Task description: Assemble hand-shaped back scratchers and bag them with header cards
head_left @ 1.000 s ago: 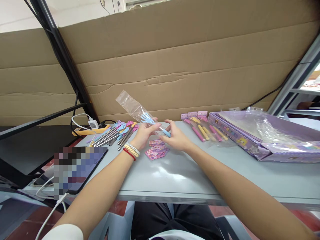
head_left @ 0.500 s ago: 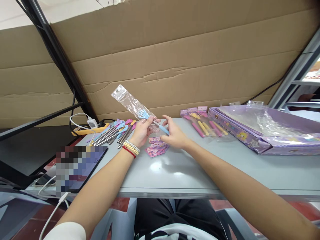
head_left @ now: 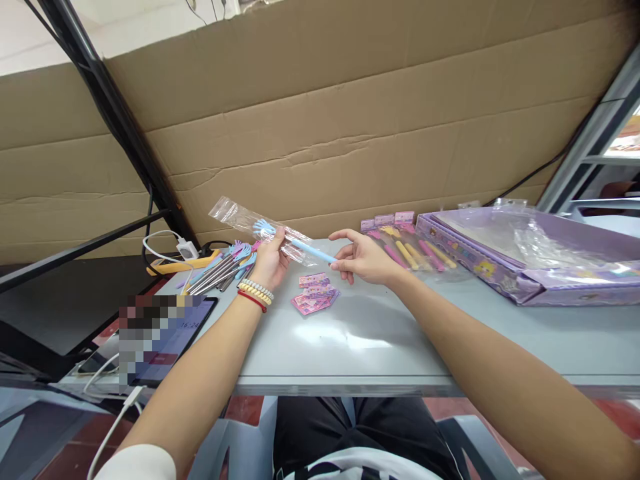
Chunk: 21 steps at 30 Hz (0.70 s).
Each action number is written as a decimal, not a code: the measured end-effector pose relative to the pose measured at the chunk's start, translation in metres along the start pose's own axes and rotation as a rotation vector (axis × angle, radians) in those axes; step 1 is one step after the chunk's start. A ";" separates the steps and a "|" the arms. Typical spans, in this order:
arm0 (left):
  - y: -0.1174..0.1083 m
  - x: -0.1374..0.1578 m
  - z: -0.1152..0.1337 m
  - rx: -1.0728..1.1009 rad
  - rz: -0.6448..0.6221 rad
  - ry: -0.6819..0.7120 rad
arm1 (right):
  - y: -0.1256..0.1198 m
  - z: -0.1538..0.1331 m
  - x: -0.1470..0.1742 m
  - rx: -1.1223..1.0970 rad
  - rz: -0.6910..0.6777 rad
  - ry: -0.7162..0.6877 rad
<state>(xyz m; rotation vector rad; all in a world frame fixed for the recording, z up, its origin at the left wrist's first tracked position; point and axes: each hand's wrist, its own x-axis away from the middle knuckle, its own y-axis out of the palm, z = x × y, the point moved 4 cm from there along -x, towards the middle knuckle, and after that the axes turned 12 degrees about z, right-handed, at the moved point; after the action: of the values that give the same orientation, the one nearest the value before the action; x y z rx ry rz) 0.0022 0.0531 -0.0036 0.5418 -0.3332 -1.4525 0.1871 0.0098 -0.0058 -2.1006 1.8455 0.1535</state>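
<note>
A light blue back scratcher (head_left: pixel 311 251) with a small hand-shaped head lies mostly inside a clear plastic bag (head_left: pixel 231 212). My left hand (head_left: pixel 273 261) is closed around the bag and the scratcher near its head. The handle's end is pinched between the thumb and fingers of my right hand (head_left: pixel 364 259), its index finger raised. Below them, several pink and purple printed cards (head_left: pixel 315 295) overlap on the table. Left of my left hand lies a pile of loose back scratchers (head_left: pixel 220 267) with metal rods and coloured heads.
Bagged back scratchers (head_left: pixel 407 250) with cards at their tops lie to the right. Beside them is a purple open box (head_left: pixel 530 280) holding clear plastic bags. A tablet (head_left: pixel 173 347) with a cable sits at the table's left edge. A cardboard wall (head_left: pixel 350 127) stands behind.
The back scratcher's handle has slid into the bag, and its metal rod no longer shows. Bag and scratcher have tilted flatter. My left hand has moved slightly left, my right hand slightly right.
</note>
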 end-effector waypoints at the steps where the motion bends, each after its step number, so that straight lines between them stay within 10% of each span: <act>1: 0.001 0.001 -0.002 -0.005 -0.020 -0.010 | 0.002 -0.002 0.001 0.008 -0.009 -0.010; 21: 0.004 0.004 -0.007 -0.046 -0.046 -0.033 | 0.011 -0.008 0.004 0.285 0.001 -0.271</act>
<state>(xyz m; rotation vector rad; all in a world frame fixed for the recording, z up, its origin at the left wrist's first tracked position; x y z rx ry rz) 0.0093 0.0501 -0.0074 0.4917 -0.3141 -1.5112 0.1763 0.0021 -0.0013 -1.7891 1.6049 0.1566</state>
